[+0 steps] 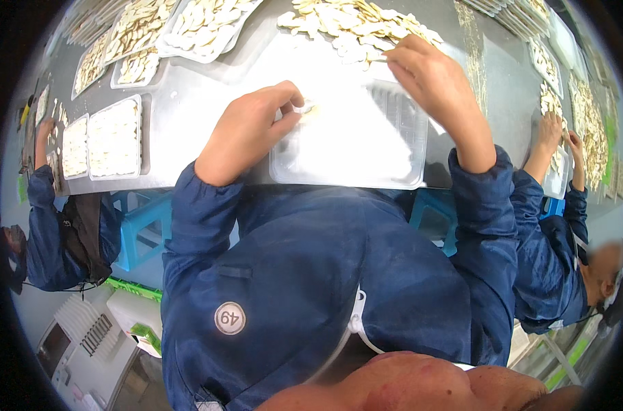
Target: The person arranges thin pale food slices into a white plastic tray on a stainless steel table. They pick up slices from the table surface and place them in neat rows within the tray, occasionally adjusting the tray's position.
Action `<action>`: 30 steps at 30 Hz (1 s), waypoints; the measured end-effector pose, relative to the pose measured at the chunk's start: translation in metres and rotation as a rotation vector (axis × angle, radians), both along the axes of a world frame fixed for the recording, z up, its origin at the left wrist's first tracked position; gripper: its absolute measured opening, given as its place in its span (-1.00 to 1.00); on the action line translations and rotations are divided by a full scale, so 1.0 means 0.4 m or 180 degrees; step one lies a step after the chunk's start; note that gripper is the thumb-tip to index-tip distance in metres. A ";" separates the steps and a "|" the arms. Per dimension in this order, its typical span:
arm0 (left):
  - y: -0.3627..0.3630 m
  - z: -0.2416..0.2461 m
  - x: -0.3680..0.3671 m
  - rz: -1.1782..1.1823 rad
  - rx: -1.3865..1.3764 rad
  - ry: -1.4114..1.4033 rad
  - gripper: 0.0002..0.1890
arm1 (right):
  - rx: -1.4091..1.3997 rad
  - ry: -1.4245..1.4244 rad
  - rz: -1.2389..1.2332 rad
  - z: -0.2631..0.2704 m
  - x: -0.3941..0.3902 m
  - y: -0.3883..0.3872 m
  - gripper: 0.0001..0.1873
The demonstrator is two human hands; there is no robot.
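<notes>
A clear plastic tray (418,154) lies at the table's near edge, its middle washed out by glare. Above the tray's left part is my left hand (257,123), thumb and fingertips closed on a pale slice (308,108). My right hand (428,74) reaches past the tray's far right corner and pinches a pale slice (377,58) at the near edge of a loose pile of pale dried slices (360,23). Whether slices lie in the tray cannot be told in the bright light.
Filled trays (115,137) stand at the left, with more heaped trays (203,25) at the far left. Co-workers sit on both sides; a co-worker's hands (549,131) handle slices at the right. Blue stools (137,226) are under the metal table (178,110).
</notes>
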State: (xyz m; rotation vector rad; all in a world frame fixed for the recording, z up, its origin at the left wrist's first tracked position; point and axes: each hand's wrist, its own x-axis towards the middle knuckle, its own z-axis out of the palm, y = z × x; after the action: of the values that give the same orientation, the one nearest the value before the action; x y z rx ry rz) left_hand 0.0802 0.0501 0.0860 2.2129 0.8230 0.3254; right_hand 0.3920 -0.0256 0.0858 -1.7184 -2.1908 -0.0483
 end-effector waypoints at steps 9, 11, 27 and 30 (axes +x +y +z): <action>-0.012 -0.032 0.001 0.0227 0.1270 -0.0162 -0.85 | 0.0283 -0.0134 0.0198 -0.024 -0.159 -0.034 -0.84; -0.021 -0.037 0.000 0.0032 0.1335 -0.0246 -0.83 | 0.0263 -0.0171 0.0174 -0.042 -0.166 -0.027 -0.83; 0.178 -0.099 0.071 0.0390 0.2041 -0.0171 -0.75 | -0.0132 0.0146 -0.0022 -0.098 0.028 0.110 -0.83; 0.212 -0.126 0.103 0.0528 0.2140 -0.0121 -0.70 | -0.0407 0.0078 -0.0191 -0.078 0.022 0.100 -0.82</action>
State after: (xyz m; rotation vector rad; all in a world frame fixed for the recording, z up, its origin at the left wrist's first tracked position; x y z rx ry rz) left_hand 0.1215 0.1348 0.0355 2.7392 0.9784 0.8209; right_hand 0.4007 0.0145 0.0546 -1.8427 -2.1666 0.0994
